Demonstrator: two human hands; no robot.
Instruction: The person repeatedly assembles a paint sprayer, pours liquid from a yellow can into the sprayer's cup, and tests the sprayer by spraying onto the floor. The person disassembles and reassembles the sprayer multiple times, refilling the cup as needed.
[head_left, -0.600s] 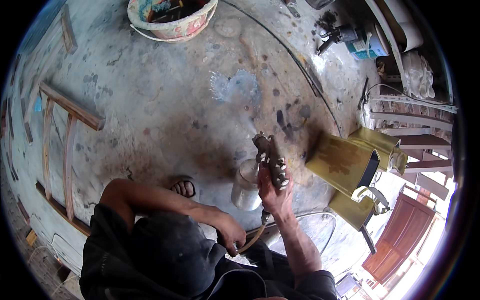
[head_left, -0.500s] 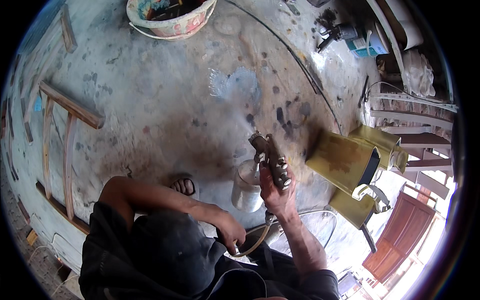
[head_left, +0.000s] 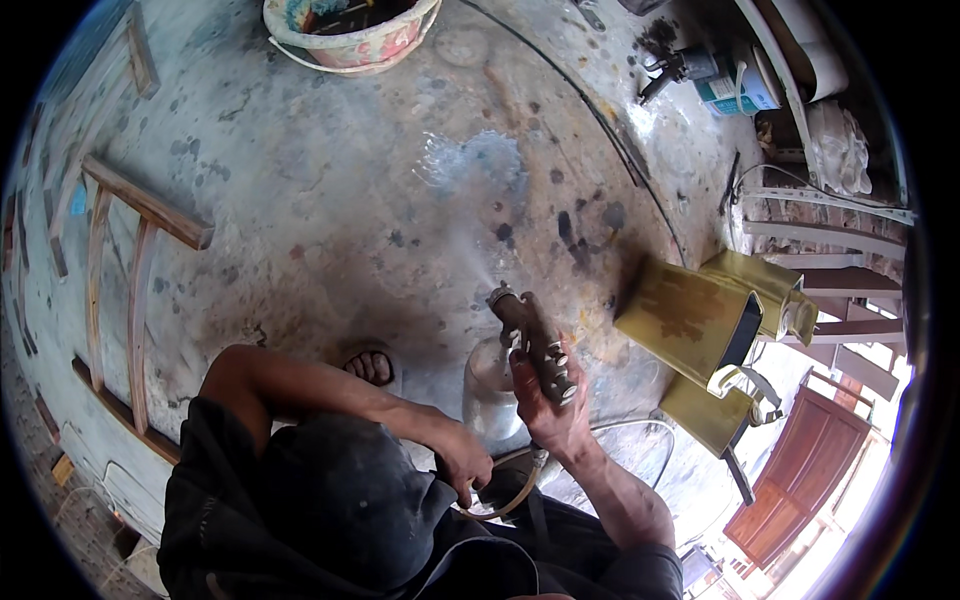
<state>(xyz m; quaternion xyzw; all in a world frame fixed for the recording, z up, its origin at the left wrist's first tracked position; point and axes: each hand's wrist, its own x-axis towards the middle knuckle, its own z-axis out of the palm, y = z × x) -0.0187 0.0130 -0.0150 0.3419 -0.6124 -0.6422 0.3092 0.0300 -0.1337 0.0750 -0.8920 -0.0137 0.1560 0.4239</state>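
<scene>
In my right hand [head_left: 552, 408] is a metal spray gun [head_left: 538, 345], its handle wrapped by my fingers. A silver paint cup [head_left: 490, 400] hangs on the gun's left side. Pale mist [head_left: 466, 250] leaves the nozzle toward the far floor, where a whitish wet patch [head_left: 475, 165] lies. An air hose [head_left: 515, 505] runs from the bottom of the gun's handle and curves left to my left hand [head_left: 463, 462]. That hand is closed on the hose, low in front of my body; its inner fingers are partly hidden.
A paint-stained bucket [head_left: 375, 55] stands at the far edge. To the right are yellow metal cans [head_left: 685, 320], and beyond them a blue-and-white pail [head_left: 735, 90]. A wooden frame [head_left: 150, 205] lies left. A dark cable [head_left: 590, 105] crosses the stained floor [head_left: 300, 200]. My foot [head_left: 370, 367] is nearby.
My right hand and the spray gun have shifted slightly left and nearer to my body. Mist leaves the nozzle in both frames. My left hand has stayed almost still.
</scene>
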